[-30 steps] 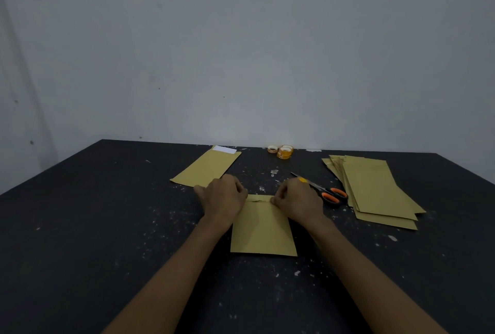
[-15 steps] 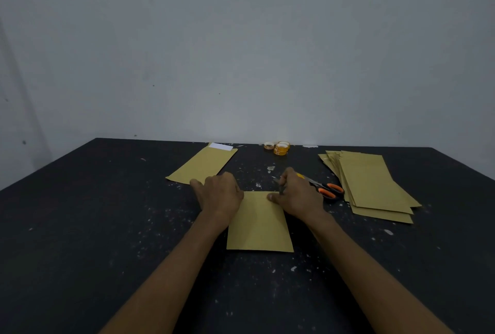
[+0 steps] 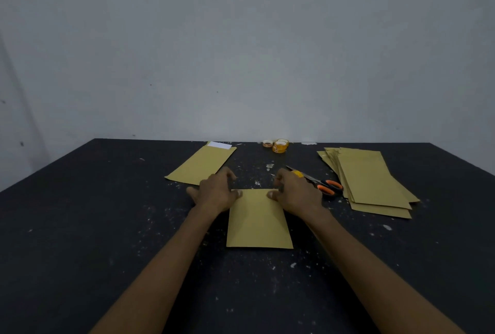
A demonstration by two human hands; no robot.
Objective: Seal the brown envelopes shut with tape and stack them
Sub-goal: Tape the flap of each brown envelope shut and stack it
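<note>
Since a second ago the hands have drawn apart from the middle of the envelope's far edge toward its two corners. The left hand and right hand each lay a thumb tip on a far corner, fingers curled beyond the edge. I cannot tell whether they pinch the paper.

The envelope is flat, smooth brown paper, rectangular. It lies mid-table, its long axis running straight away from the person.

The table is matt black with white flecks, with bare room toward its near and left edges. Orange-handled scissors lie just right of the right hand, and a fanned stack of envelopes lies beyond them. A slanted envelope showing a white slip lies far left. Two tape rolls sit near the far edge.
</note>
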